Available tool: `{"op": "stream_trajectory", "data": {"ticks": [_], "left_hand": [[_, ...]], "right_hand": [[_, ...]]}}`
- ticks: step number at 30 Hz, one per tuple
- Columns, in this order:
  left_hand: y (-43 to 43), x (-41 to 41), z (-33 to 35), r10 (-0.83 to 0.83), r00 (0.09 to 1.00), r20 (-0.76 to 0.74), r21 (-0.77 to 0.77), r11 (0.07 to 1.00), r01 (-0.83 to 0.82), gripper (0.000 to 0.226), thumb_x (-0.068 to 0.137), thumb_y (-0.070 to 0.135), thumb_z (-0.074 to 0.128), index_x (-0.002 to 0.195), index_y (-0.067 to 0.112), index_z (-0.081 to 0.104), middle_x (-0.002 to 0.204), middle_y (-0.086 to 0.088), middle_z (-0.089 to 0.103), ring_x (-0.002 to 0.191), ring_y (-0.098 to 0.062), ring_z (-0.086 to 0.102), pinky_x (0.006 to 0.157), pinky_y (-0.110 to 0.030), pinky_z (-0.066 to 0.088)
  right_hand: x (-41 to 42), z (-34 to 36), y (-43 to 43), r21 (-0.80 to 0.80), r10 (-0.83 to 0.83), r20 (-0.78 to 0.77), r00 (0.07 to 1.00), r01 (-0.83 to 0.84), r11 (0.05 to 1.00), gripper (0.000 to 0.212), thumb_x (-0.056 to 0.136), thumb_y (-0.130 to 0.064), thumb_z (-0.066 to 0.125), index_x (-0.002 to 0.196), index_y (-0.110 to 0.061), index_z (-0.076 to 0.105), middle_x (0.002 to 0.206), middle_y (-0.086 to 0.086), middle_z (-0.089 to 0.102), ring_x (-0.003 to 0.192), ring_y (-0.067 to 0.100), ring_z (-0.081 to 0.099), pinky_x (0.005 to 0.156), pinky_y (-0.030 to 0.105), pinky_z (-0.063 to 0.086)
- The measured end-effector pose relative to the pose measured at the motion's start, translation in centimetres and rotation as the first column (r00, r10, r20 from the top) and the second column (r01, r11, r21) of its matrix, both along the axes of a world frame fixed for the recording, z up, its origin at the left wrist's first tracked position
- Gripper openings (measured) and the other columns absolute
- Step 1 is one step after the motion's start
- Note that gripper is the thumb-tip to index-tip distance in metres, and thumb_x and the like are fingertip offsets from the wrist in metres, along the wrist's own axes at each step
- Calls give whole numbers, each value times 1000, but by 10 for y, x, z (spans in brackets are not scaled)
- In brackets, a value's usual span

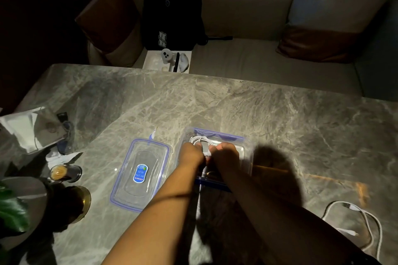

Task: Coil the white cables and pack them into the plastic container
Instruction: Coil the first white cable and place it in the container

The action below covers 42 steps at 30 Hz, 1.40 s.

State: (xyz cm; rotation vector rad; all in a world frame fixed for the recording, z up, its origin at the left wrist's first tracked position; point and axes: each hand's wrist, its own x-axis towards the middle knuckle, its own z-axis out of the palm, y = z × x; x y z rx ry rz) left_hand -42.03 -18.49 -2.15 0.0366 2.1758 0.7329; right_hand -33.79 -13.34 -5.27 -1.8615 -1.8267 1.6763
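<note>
Now L/R fingers [197, 147] grip coiled cable [200, 139] in container [248, 150].

Black backpack [172, 13] next to brown cushion [107, 15] on sofa [247, 56], behind marble table [215, 103]. Left edge: glass w/ drink [65, 172], papers [23, 129], plant leaves [13, 211].

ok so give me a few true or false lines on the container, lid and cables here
1. The left hand and right hand both reach into the container. True.
2. The lid is snapped onto the container. False: it lies flat on the table, left of the container.
3. A loose white cable lies on the table at the right. True.
4. The container is empty. False: a coiled white cable is in it.
5. The backpack on the sofa is white. False: it is black.
</note>
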Motion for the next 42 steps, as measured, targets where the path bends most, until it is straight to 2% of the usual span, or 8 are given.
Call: {"op": "stream_trajectory", "data": {"ticks": [8, 11, 14, 20, 27, 30, 36, 42], "left_hand": [[5, -4, 10, -32, 997, 74, -5, 999, 32, 35, 98, 20, 54, 116, -9, 60, 111, -27, 67, 103, -41, 67, 86, -39, 55], [5, -5, 7, -1, 994, 114, 4, 1000, 0, 36, 96, 20, 57, 118, -8, 58, 108, -32, 67, 97, -44, 69, 85, -54, 57], [3, -7, 6, 33, 989, 142, 7, 999, -35, 37, 97, 19, 55, 123, -8, 53, 110, -33, 65, 96, -46, 69, 84, -58, 57], [-3, -5, 23, -35, 994, 100, 19, 999, 33, 38, 99, 23, 53, 124, -6, 56, 116, -28, 64, 101, -41, 67, 90, -50, 56], [-14, 5, 46, -225, 973, -45, -59, 973, 222, 39, 104, 24, 45, 128, -6, 52, 131, -26, 58, 121, -37, 56, 92, -32, 42], [-20, 11, 58, -335, 932, -135, -35, 942, 334, 33, 103, 21, 45, 124, -3, 56, 126, -23, 61, 117, -35, 58, 89, -30, 42], [-33, 22, 96, -530, 797, -290, -30, 837, 546, 33, 104, 17, 40, 132, 2, 51, 128, -20, 61, 117, -34, 58, 93, -33, 44], [-45, 43, 142, -647, 583, -491, -84, 701, 708, 23, 104, 22, 43, 118, 5, 51, 110, -19, 64, 98, -31, 62, 78, -33, 44]], "right_hand": [[-3, 6, -3, 72, 17, 19, 1000, -19, 997, 29, 91, -27, 66, 96, 2, 69, 100, 14, 70, 98, 28, 64, 85, 28, 41], [-2, 9, -3, -17, 1, -34, 999, -2, 1000, 18, 92, -20, 63, 85, -4, 67, 89, 16, 71, 88, 32, 69, 87, 39, 55], [-1, 12, 0, -97, 45, -56, 997, -50, 994, 35, 92, -10, 59, 57, -11, 57, 73, 25, 72, 75, 40, 72, 80, 47, 59], [4, 13, -6, -99, 18, -76, 997, -25, 995, 14, 91, -18, 59, 78, -13, 55, 58, 9, 69, 57, 26, 67, 74, 44, 60], [19, 32, -3, -68, 43, -104, 994, -50, 996, 11, 84, -11, 57, 89, -15, 48, 76, 19, 65, 54, 24, 61, 52, 34, 48], [25, 49, -4, 12, 147, -78, 986, -147, 989, 13, 82, -13, 59, 88, -18, 49, 73, 18, 67, 54, 26, 61, 53, 35, 48], [46, 90, -1, 184, 301, 52, 952, -305, 934, 19, 88, -26, 65, 104, -20, 57, 103, 6, 67, 92, 25, 66, 74, 29, 48], [77, 143, 2, 341, 384, 121, 915, -402, 850, 24, 86, -31, 64, 105, -19, 56, 98, 6, 68, 86, 24, 68, 77, 37, 57]]}}
